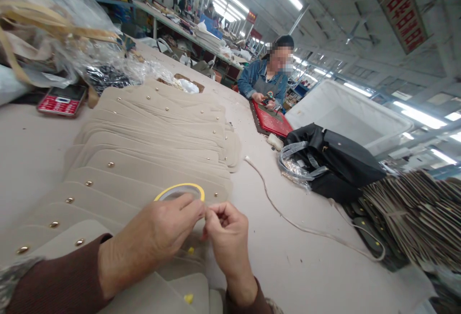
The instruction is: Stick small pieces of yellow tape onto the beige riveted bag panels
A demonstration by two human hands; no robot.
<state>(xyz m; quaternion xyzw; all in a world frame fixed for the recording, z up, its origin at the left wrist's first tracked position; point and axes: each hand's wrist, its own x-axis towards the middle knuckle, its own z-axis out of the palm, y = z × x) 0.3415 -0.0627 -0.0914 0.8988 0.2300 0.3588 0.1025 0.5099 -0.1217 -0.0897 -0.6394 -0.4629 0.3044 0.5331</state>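
My left hand (158,227) is closed with a roll of yellow tape (181,187) at its fingers; part of the ring shows above the knuckles and the rest is hidden. Against its fingertips, my right hand (227,230) is closed in a pinch, and whatever lies between those fingers is too small to make out. Beneath and beyond both hands spread overlapping beige panels (144,177) with gold-coloured metal studs. Small yellow bits (188,298) show on the panels nearest me.
A black bag (334,160) and a bundle of dark strips (414,213) lie right. A thin cord (288,220) crosses the table (252,184). Left are a red phone (63,101) and plastic wrapping (108,71). Across, a person (268,76) works over a red board (272,119).
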